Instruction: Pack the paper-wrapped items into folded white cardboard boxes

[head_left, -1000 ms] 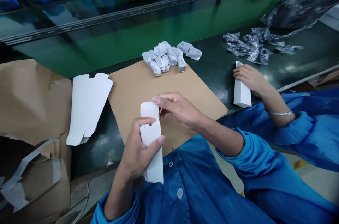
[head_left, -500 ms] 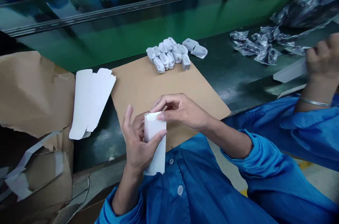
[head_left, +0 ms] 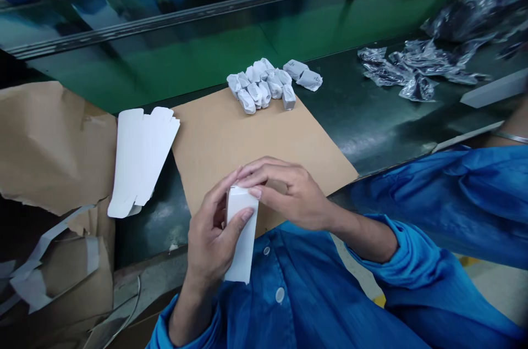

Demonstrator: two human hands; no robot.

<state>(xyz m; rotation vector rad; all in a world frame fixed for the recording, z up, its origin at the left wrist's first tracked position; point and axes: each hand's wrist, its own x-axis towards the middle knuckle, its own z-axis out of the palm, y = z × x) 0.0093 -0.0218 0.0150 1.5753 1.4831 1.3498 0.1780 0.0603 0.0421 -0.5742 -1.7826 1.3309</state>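
Observation:
A narrow white carton (head_left: 242, 239) stands tilted in front of my chest, over the near edge of the brown cardboard sheet (head_left: 231, 140). My left hand (head_left: 216, 231) is wrapped round its side, the thumb lying across the front face. At the carton's top end, my right hand (head_left: 289, 192) has its thumb and fingers on the top flap. That end looks folded over; the inside is hidden. Beyond the hands, several small wrapped pieces (head_left: 256, 88) in whitish paper sit at the sheet's far edge.
Flat white cartons (head_left: 142, 156) lie stacked left of the sheet. Torn brown paper (head_left: 53, 140) is at far left. On the dark green bench (head_left: 350, 112), clear plastic bags (head_left: 412, 68) lie to the right. A co-worker's blue sleeve (head_left: 454, 189) is close on my right.
My left fingers have closed up to the carton's top, and my right hand has settled flatter over it. The carton has dipped slightly. The co-worker's hand has moved right, out of view, with a white carton.

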